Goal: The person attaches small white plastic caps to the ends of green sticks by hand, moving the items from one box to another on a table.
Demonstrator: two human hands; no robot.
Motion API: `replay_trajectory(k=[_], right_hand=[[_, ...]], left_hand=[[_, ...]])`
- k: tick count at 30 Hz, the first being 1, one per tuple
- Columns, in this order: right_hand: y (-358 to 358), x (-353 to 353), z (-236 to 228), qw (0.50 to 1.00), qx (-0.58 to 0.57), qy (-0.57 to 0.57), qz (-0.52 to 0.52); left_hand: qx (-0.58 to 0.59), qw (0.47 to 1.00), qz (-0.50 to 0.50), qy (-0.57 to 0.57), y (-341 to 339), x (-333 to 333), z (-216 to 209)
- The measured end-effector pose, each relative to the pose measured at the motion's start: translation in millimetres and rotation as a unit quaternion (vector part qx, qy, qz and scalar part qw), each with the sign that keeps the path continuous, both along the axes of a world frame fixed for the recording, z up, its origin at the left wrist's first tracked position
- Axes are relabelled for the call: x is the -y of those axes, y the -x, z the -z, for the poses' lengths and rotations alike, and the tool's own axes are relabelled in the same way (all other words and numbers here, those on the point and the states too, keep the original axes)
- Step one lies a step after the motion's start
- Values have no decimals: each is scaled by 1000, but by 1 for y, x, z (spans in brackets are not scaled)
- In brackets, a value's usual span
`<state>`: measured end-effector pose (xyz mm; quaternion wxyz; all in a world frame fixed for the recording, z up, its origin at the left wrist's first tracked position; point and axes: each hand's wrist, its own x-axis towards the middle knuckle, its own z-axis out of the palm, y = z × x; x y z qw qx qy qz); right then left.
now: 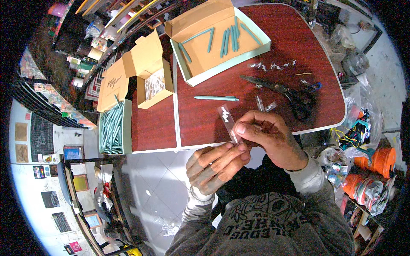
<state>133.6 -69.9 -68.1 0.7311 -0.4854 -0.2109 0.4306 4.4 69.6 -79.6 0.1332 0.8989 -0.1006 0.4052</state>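
Observation:
Just over the table's near edge, both my hands pinch a narrow clear strip with white lettering (225,117). My left hand (215,167) grips its lower end between closed fingertips. The thumb and fingers of my right hand (269,134) close on the strip's right side and cover part of it. Beyond the strip lies a single grey-green pen (216,98) on the table. Two small clear strip pieces (259,103) rest beside my right hand. Large dark-handled scissors (294,96) lie to the right, blades pointing left.
On the dark red table (299,42), a shallow open box (230,68) holds several pens. Further left are a small cardboard box (156,99) of clear strips and a box crammed with pens (113,128). White scraps (273,66) lie near the scissors. Orange containers (382,162) stand off to the right.

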Motion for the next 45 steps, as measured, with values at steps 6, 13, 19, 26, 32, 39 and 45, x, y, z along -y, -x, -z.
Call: replay_trajectory(k=[6,13,19,26,32,39,45], right_hand=[[5,0,3,997,71,-7,34],[14,-2,3,986,27,-42,159],[29,-15,15,957,53,-92,270],[45,-7,25,955,98,-109,259],[27,16,33,980,92,-67,166],[-4,23,7,997,71,16,-17],[-12,25,7,990,103,50,-80]], left_hand=[[-6,1000,6,19,2,-2,-1],[31,902,0,431,-2,5,18],[16,756,-19,654,3,26,36],[11,790,-18,612,-6,22,17],[-89,862,-66,494,-6,5,-14],[-147,961,45,229,-15,-15,-29],[-156,969,41,186,-10,-18,-34]])
